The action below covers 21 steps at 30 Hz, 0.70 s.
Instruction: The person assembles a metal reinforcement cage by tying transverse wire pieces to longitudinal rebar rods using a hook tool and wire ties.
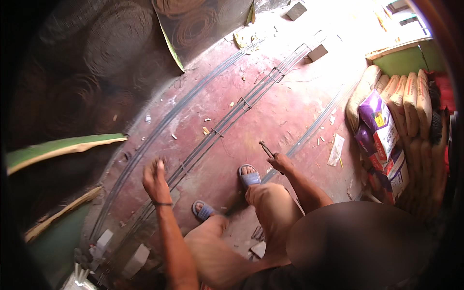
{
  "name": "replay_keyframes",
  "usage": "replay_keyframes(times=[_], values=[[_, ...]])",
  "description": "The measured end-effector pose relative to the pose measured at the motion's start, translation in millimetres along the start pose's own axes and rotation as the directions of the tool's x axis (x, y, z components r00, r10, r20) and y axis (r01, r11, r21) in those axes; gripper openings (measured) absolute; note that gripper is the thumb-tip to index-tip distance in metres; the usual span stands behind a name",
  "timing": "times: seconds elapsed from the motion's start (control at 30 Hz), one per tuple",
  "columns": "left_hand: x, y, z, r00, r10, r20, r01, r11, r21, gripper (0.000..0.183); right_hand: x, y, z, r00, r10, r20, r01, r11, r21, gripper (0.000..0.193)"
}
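A long cage of steel rebar (231,118) with square stirrups (245,103) slants across the floor, from far right to near left. My left hand (155,182) hovers at the cage's left side. Its fingertips are blurred, and I cannot make out anything in them. My right hand (281,163) is closed around the handles of a dark pair of pincers (265,148), which point up and left, away from the cage. My sandalled feet stand on the floor to the cage's right.
Loose rebar (181,102) runs along the left, with more bars (314,126) at right. A block (317,52) sits by the cage's far end. Stacked sacks (411,104) and purple-white bags (378,118) line the right. Scraps dot the red floor (268,108). Dark sheets (72,92) stand left.
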State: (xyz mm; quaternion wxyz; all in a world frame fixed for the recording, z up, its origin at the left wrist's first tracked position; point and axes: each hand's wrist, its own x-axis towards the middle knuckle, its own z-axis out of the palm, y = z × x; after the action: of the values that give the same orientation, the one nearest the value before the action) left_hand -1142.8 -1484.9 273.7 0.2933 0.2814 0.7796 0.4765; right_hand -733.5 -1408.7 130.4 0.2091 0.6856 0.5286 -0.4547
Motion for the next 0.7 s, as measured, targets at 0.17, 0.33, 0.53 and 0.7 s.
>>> replay_keyframes(times=[0.17, 0.33, 0.53, 0.7], values=[[78.1, -41.6, 86.5, 0.955, 0.227, 0.189, -0.210, 0.972, -0.107, 0.028, 128.7, 53.8, 71.9, 0.883, -0.105, -0.458, 0.036, 0.987, -0.157, 0.049], [111.0, -77.1, 91.4, 0.909, 0.391, 0.145, -0.302, 0.857, -0.418, 0.027, 169.0, 64.6, 109.0, 0.739, -0.290, -0.608, 0.134, 0.948, -0.289, 0.053], [131.8, -35.1, 86.6, 0.871, 0.489, 0.041, -0.386, 0.734, -0.558, 0.024, 171.4, -40.3, 22.8, 0.279, -0.435, -0.856, 0.613, 0.767, -0.190, 0.044], [113.2, -0.5, 6.0, 0.845, 0.516, -0.143, -0.467, 0.581, -0.667, 0.023, -53.1, -304.0, 0.7, -0.011, -0.862, -0.507, 0.967, 0.121, -0.227, 0.054]])
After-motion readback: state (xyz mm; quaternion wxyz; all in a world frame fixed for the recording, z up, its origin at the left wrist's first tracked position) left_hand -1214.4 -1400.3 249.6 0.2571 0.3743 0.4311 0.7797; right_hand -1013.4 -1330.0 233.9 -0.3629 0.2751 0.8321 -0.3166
